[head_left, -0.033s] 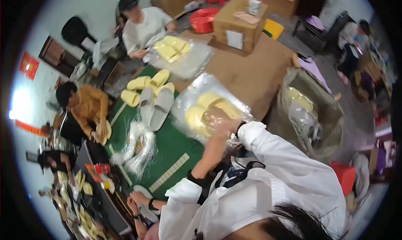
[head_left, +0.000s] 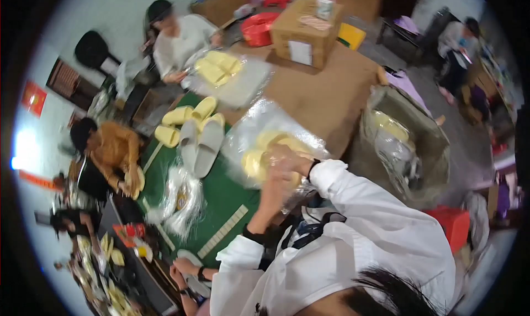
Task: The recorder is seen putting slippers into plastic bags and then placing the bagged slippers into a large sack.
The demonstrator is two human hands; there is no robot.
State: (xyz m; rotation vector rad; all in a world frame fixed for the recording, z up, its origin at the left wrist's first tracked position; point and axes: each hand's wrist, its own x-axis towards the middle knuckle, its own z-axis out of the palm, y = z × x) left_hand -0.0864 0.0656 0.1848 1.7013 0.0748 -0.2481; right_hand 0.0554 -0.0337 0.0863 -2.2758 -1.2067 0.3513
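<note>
A pair of yellow slippers [head_left: 255,164] lies in front of me on a stack of clear plastic bags [head_left: 236,147]. My right hand [head_left: 288,158] rests over the slippers, its fingers smeared by motion. Just below it, my left hand [head_left: 273,190] reaches up to the same pair and overlaps the right hand. Blur hides whether either hand grips a slipper or the plastic. To the left, a pair of grey slippers [head_left: 208,147] leans against several yellow slippers [head_left: 179,115]. A bundle of clear plastic strands [head_left: 179,200] sits on the green table mat [head_left: 229,197].
A cardboard box [head_left: 303,37] stands at the table's far end. On the right, an open sack [head_left: 436,156] holds bagged slippers. Co-workers sit along the left side; one co-worker's hands [head_left: 185,269] are near my left sleeve. A red container [head_left: 448,225] is at the right.
The whole scene sits slightly further left and up in the picture. My left hand has moved up closer to my right hand, over the yellow slippers.
</note>
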